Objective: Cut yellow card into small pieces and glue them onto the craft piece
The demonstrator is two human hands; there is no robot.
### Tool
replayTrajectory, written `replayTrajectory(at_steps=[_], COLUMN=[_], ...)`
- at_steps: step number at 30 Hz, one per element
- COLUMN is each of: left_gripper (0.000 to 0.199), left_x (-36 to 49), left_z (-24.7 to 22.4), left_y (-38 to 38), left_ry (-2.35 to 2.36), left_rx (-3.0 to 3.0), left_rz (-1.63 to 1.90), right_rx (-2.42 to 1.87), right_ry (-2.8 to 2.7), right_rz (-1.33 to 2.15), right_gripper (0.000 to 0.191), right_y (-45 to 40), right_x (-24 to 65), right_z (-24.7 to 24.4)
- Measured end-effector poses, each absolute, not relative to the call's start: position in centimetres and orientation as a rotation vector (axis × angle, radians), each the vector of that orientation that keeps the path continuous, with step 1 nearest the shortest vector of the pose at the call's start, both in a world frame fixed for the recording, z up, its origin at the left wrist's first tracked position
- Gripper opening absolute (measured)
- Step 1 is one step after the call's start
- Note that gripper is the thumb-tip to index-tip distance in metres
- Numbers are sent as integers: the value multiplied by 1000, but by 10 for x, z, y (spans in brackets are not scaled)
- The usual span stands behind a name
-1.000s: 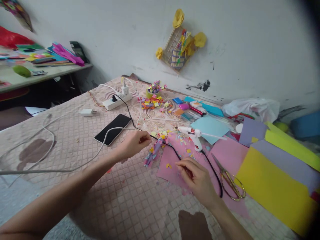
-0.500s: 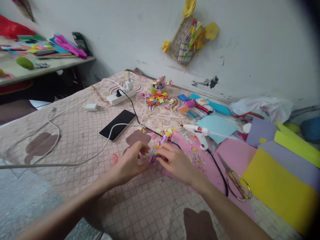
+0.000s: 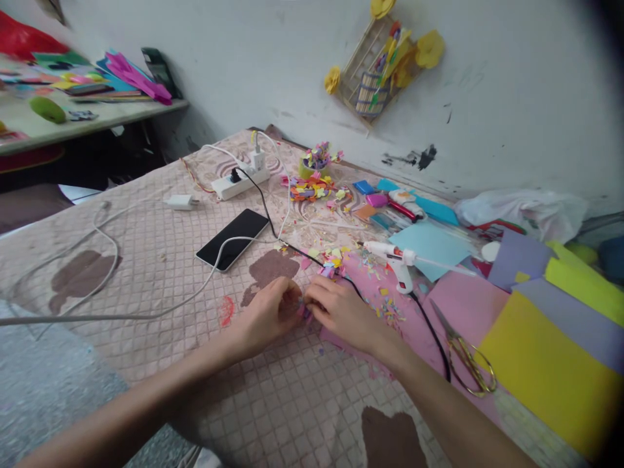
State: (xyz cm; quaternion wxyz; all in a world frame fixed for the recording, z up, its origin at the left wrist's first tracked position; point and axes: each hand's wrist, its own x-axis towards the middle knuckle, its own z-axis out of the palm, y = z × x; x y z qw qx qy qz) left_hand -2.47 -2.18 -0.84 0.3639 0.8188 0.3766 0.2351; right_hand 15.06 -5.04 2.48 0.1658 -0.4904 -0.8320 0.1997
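Note:
Near the middle of the table my left hand [image 3: 275,311] is closed, its thumb and fingertips drawn together. Close against it, my right hand [image 3: 344,315] pinches a small purple craft piece [image 3: 307,312], mostly hidden by the fingers. Whether the left fingertips also hold something small cannot be made out. Just beyond the hands lie small colourful cut pieces [image 3: 332,261] and a black cable. A pink foam sheet [image 3: 358,273], strewn with tiny scraps [image 3: 390,312], extends to the right of the right hand.
A white glue gun [image 3: 400,268] and gold-handled scissors [image 3: 470,364] lie right, beside yellow [image 3: 550,364] and blue sheets [image 3: 431,250]. A phone [image 3: 233,239], power strip [image 3: 241,184] and white cable [image 3: 195,303] lie left. Farther back stands a small pot [image 3: 308,170] of colourful pieces.
My left hand has moved right and its fingers have closed in toward the right hand, narrowing the gap between them. The whole view has shifted slightly.

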Motion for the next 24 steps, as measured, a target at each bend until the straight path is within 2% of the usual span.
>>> replayTrajectory(at_steps=[12,20,24], left_gripper=[10,25,17], left_x=[-23,-35,-22], left_z=[-6,3,15], left_y=[-23,-15,-3], left_ry=[990,894,907], left_rx=[2072,2083,2132], left_rz=[557,526,630], right_rx=[-1371,-1465,-1510], right_ry=[-1789,-1371,-1351], right_rz=[827,744,818], right_gripper=[8,5,5], right_y=[-62,-82,-94], right_x=[166,206,210], right_z=[41,50,38])
